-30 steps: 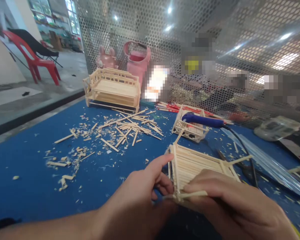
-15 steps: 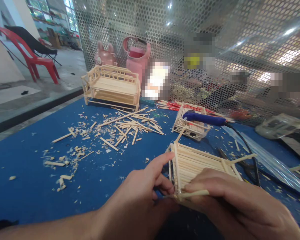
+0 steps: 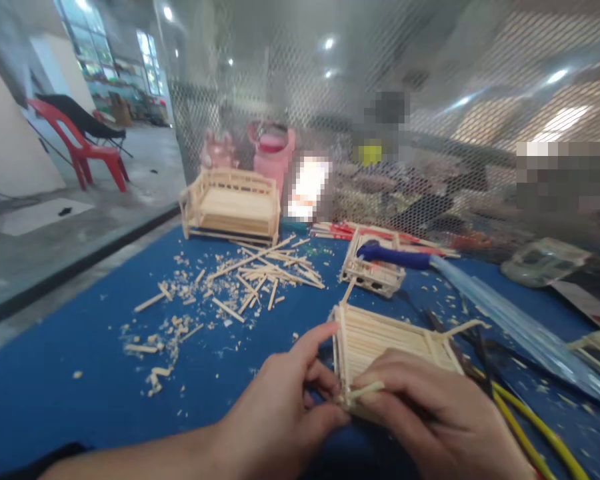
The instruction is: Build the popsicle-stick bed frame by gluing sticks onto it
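Observation:
A small frame of pale wooden sticks (image 3: 385, 333), its flat top laid with parallel sticks, is between my hands. Short legs poke out at its corners. My left hand (image 3: 300, 393) holds the frame's left side, index finger along the edge and thumb by the near corner. With thumb and forefinger, my right hand (image 3: 430, 407) pinches a short wooden stick (image 3: 368, 390) at that near left corner. The right fingers rest over the slatted top and hide part of it. Whether the stick is fixed to the frame, I cannot tell.
Loose sticks (image 3: 265, 277) and chips litter the blue table (image 3: 90, 427). Behind stand a miniature wooden bench (image 3: 230, 207) and a pink bottle (image 3: 271, 150). A blue-handled tool (image 3: 397, 257) lies on a small stick rack (image 3: 375, 283). Yellow-handled pliers (image 3: 535, 423) lie right.
The view has tilted up and shifted, so the scene sits lower. Both hands stay on the frame; my right fingers now pinch the short stick nearer the corner. The yellow handles have come into view.

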`<state>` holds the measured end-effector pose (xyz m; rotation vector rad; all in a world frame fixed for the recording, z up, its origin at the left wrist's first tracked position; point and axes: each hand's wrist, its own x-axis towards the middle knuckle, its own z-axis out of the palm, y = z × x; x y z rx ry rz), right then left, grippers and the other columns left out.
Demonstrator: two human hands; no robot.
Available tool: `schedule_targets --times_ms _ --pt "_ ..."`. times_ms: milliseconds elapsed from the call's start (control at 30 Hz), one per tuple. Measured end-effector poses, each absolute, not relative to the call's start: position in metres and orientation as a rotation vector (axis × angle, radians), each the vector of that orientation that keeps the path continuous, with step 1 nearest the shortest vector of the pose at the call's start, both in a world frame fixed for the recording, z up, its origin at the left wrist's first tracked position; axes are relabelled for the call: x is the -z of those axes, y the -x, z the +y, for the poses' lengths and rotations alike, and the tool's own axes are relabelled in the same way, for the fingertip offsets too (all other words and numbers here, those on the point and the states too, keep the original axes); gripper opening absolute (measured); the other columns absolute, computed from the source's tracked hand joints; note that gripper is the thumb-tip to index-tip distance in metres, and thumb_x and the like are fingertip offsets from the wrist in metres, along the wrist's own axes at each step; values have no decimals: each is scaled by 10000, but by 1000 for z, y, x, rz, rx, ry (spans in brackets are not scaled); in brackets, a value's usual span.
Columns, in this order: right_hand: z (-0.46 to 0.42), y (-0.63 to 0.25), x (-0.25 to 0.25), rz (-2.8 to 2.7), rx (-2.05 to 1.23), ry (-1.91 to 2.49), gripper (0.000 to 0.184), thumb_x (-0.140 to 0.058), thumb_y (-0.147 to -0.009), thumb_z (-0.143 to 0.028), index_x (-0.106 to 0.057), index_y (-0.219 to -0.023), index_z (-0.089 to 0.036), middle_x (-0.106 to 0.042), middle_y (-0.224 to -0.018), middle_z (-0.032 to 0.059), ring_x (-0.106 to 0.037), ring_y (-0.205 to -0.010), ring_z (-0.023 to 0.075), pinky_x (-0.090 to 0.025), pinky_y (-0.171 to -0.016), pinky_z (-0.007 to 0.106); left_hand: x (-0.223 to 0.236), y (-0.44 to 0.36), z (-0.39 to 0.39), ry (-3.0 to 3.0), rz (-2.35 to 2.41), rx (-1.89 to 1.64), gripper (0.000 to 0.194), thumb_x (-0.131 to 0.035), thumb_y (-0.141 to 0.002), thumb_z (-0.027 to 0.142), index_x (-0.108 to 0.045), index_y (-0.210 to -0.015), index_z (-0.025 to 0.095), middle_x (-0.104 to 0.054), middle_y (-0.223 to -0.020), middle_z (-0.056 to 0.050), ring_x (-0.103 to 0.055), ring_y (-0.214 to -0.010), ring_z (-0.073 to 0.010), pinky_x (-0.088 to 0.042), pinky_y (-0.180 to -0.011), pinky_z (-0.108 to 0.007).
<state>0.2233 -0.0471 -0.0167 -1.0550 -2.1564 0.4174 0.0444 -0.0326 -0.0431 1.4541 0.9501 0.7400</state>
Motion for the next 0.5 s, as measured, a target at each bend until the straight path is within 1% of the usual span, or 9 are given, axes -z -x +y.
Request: schedule_targets --times_ms 67,200,333,500 --pt "-45 -219 16 -2151 -437 986 185 -515 -893 -203 -625 -745 -215 -659 -666 -14 -617 -610 98 -466 -552 172 44 -42 -32 -1471 916 -754 720 -629 -689 147 -388 -1366 192 -624 -741 20 -505 -596 -105 -398 -582 -216" --pt "-40 -209 15 -2096 -391 922 305 -451 -928 -285 -596 -675 -194 -627 -604 4 -585 -563 104 -434 -509 185 45 -38 -26 -1535 939 -749 784 -655 -661 176 -342 -1379 144 -615 -752 -13 -525 -620 -121 -392 -585 -232" --pt "-38 -205 17 -2076 -354 889 362 -410 -942 -329 -587 -656 -196 -622 -593 11 -579 -554 110 -429 -506 191 46 -33 -22 -1540 925 -717 823 -697 -648 229 -330 -1380 153 -610 -752 -16 -530 -635 -126 -384 -579 -230" --pt "-35 -205 23 -2083 -325 834 398 -367 -956 -377 -597 -683 -203 -645 -607 20 -596 -576 119 -441 -531 200 52 -29 -19 -1541 866 -741 847 -730 -637 293 -346 -1385 189 -604 -773 -12 -519 -650 -122 -357 -555 -216"
